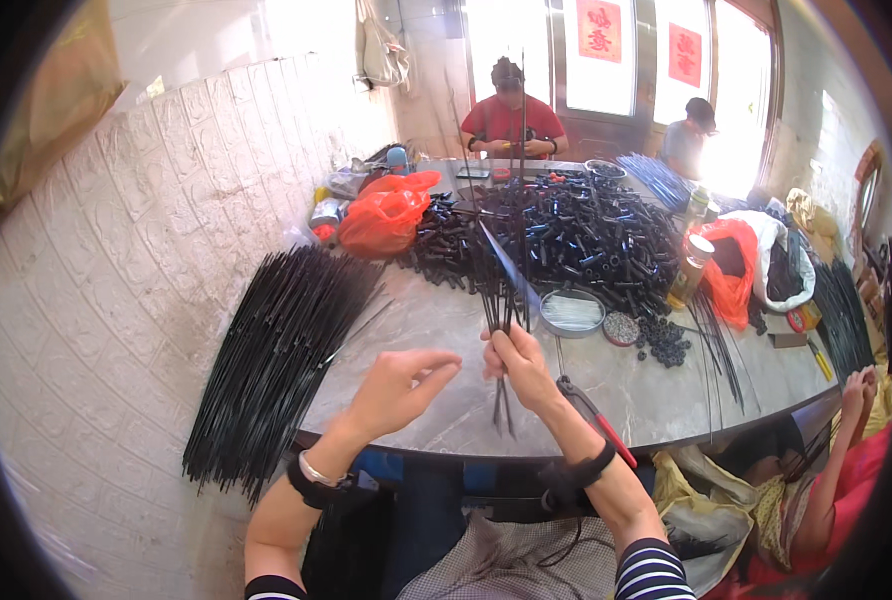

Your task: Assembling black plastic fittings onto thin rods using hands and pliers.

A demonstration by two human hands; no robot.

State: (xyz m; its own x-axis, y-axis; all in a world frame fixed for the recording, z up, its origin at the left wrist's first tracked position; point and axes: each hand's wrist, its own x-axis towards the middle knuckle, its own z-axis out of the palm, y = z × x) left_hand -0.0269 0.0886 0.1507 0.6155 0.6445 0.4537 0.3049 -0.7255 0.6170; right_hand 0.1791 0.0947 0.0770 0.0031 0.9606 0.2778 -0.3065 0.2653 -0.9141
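Currently, the right hand [519, 366] is raised over the front of a grey marbled tabletop [446, 330], its forearm slanting in from five o'clock, with thumb and fingers pinched round a loose bundle of thin black rods [499, 312]. Those rods stand nearly upright in its grip, fanning out toward twelve o'clock, their lower ends poking out below the fist toward six.

The left hand [403, 388] is just off at nine o'clock from the right, not touching it; its forearm rises from seven o'clock. Its fingers are half-bent and loosely parted from the thumb, pointing toward three o'clock, and nothing shows in its grasp. Black bands circle both wrists.

Measured from the right hand, a large stack of black rods [281, 365] lies at nine o'clock, a round tin of thin white sticks [572, 313] near half past one, and red-handled pliers [606, 425] at four.

Toward one o'clock, far off, two red paper sheets [599, 30] on the glazing carry large dark written characters.
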